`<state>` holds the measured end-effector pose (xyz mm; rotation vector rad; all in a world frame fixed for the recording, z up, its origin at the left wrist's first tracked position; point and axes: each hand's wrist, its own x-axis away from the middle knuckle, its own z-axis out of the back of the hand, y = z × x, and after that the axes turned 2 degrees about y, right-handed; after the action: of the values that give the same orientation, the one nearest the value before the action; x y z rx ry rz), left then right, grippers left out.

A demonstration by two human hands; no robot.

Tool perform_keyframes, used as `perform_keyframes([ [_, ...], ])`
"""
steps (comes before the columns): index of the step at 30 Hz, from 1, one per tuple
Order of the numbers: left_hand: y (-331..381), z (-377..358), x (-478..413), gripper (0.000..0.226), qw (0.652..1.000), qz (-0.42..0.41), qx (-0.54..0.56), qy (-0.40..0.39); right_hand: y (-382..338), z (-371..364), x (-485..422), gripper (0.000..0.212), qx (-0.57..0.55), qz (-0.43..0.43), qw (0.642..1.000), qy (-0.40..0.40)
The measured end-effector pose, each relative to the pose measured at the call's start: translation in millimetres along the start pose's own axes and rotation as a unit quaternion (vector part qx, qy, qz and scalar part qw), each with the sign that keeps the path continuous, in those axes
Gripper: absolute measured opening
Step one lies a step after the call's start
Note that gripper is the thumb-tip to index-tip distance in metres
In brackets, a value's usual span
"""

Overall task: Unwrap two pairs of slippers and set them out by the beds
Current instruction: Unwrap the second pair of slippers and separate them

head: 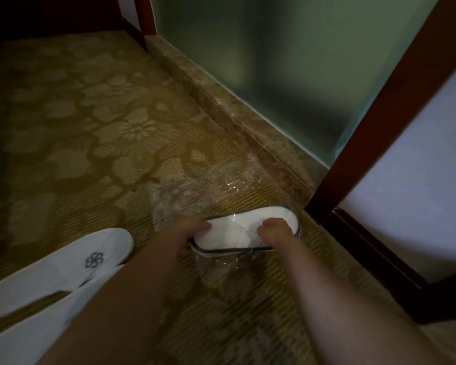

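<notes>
Lying nearest, at lower left on the patterned carpet (pixel 95 133), the unwrapped pair of white slippers (pixel 63 264) sits side by side, one bearing a dark emblem. Beyond them, the left hand (pixel 187 230) pinches one end of the second pair (pixel 248 233), while the right hand (pixel 273 227) has its fingers curled over the top, both closed on it. Clear plastic wrap (pixel 216 191) clings around and trails past it. The unwrapping of this second pair looks to be under way; next, the film likely needs pulling free. Farther back run a stone ledge (pixel 221 106) and frosted glass (pixel 300 61).
</notes>
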<state>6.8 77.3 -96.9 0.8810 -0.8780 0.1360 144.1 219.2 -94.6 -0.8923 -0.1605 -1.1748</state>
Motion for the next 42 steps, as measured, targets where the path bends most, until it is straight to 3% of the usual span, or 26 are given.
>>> perform_keyframes([
  [3,4.5,7.4,3.5,0.055,0.998,-0.024,0.020,-0.063,-2.3,2.0,3.5,0.042,-0.015,0.003,1.000,0.017],
  [5,8.7,12.9,7.2,0.051,0.995,-0.030,0.029,-0.090,-5.4,4.8,6.6,0.041,-0.038,0.003,0.999,0.020],
  [8,18.8,19.9,12.9,0.044,0.994,-0.048,0.026,-0.093,-11.6,11.2,13.9,0.036,-0.093,-0.004,0.995,0.023],
  [11,29.6,27.8,24.3,0.019,0.994,-0.071,0.031,-0.080,-17.1,15.9,23.0,0.037,-0.139,0.001,0.990,0.039],
  [13,33.6,38.2,30.8,0.019,0.993,-0.084,0.037,-0.076,-22.9,18.9,29.6,0.038,-0.180,0.005,0.982,0.064],
  [17,34.9,75.1,34.9,0.049,0.988,-0.112,0.093,-0.056,-39.6,34.3,48.9,0.038,-0.221,0.023,0.967,0.127],
  [21,35.4,119.8,47.7,0.044,0.977,-0.123,0.174,-0.022,-54.0,46.1,65.8,0.042,-0.209,0.070,0.956,0.194],
  [23,31.4,147.4,53.9,0.047,0.969,-0.128,0.209,-0.009,-60.9,44.3,74.4,0.048,-0.199,0.089,0.958,0.189],
  [31,-8.1,230.2,82.3,0.048,0.937,-0.101,0.334,0.014,-102.0,24.1,110.9,0.064,-0.227,0.180,0.956,0.046],
  [37,-17.8,246.7,95.0,0.023,0.925,-0.089,0.369,0.004,-138.9,23.8,125.0,0.057,-0.228,0.232,0.945,0.024],
  [42,-19.8,251.6,96.3,0.029,0.920,-0.094,0.380,-0.005,-131.2,24.5,122.4,0.068,-0.222,0.197,0.955,0.010],
])
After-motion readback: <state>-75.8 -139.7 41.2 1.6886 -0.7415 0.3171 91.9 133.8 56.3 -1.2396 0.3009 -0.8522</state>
